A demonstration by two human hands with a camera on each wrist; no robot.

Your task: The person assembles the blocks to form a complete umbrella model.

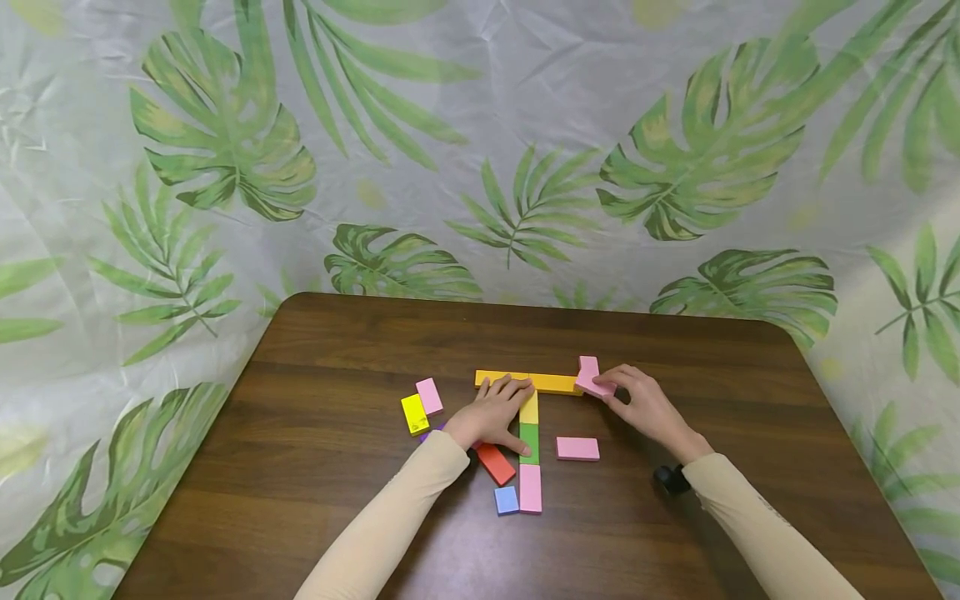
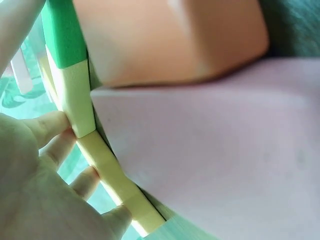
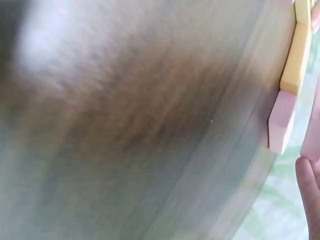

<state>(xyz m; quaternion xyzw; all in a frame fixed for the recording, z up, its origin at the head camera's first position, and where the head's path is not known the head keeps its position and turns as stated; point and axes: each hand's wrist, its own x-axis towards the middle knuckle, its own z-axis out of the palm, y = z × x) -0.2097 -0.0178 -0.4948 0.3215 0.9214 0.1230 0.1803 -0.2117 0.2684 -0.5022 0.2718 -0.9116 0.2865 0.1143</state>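
In the head view, a T-like layout of toy blocks lies on the table: a yellow-orange row [image 1: 555, 383] across the top and a stem of a pale yellow block [image 1: 529, 410], a green block [image 1: 530, 437] and a pink block [image 1: 530, 490]. My left hand [image 1: 491, 415] rests spread over the joint, fingertips touching the row and thumb at the green block. My right hand [image 1: 647, 408] pinches a pink block [image 1: 596, 385] between thumb and fingers at the row's right end. Behind it, another pink block [image 1: 587, 364] shows; the right wrist view has that pink block [image 3: 282, 120] against the row.
A loose pink block [image 1: 577, 448] lies right of the stem. Left of it are a red block [image 1: 496, 463], a blue block [image 1: 506, 500] and a partly hidden purple block [image 1: 426, 436]. Farther left lie a bright yellow block [image 1: 415, 414] and a pink block [image 1: 430, 396]. A leaf-patterned cloth [image 1: 525, 125] hangs behind.
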